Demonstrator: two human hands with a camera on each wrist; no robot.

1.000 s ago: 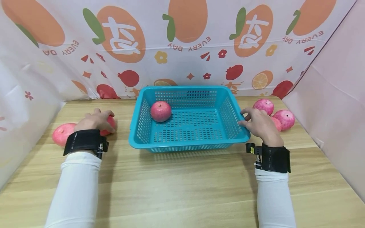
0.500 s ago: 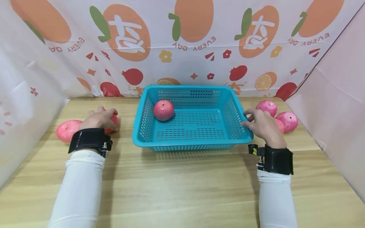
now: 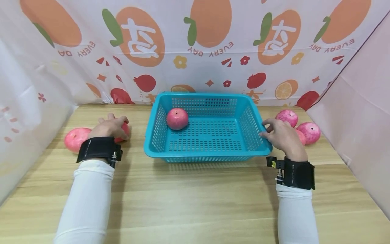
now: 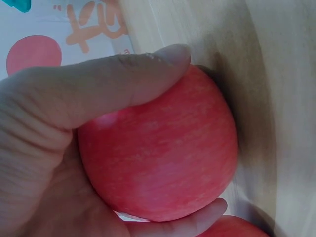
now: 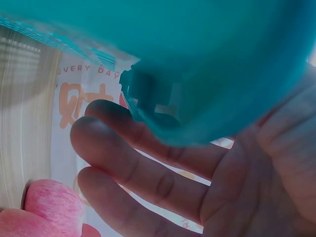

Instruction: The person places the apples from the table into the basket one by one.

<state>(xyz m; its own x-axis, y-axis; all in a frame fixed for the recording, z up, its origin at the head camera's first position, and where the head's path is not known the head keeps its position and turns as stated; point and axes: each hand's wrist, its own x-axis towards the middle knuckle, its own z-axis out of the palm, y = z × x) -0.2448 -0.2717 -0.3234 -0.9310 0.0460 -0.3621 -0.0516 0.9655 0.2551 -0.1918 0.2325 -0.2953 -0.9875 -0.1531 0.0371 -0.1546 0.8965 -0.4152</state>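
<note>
On the left of the table my left hand (image 3: 106, 129) grips a red apple (image 4: 163, 153), thumb across its top side and fingers curled round the other. A second red apple (image 3: 75, 139) lies just left of that wrist, partly behind it. The turquoise plastic basket (image 3: 201, 154) stands in the middle, with one pinkish apple (image 3: 177, 119) at its left inside. My right hand (image 3: 284, 139) holds the basket's right rim between thumb and fingers; in the right wrist view its fingers (image 5: 143, 168) reach under the rim.
Right of my right hand sit a streaked pink apple (image 3: 287, 117), another (image 3: 309, 133) and a paler one (image 3: 301, 137) partly hidden by the hand. A fruit-printed cloth (image 3: 213, 67) hangs behind the wooden table (image 3: 195, 203), with pale cloth on both sides.
The whole scene has slid slightly right in the head view. Both hands keep their places, the left on the apple and the right on the basket rim.
</note>
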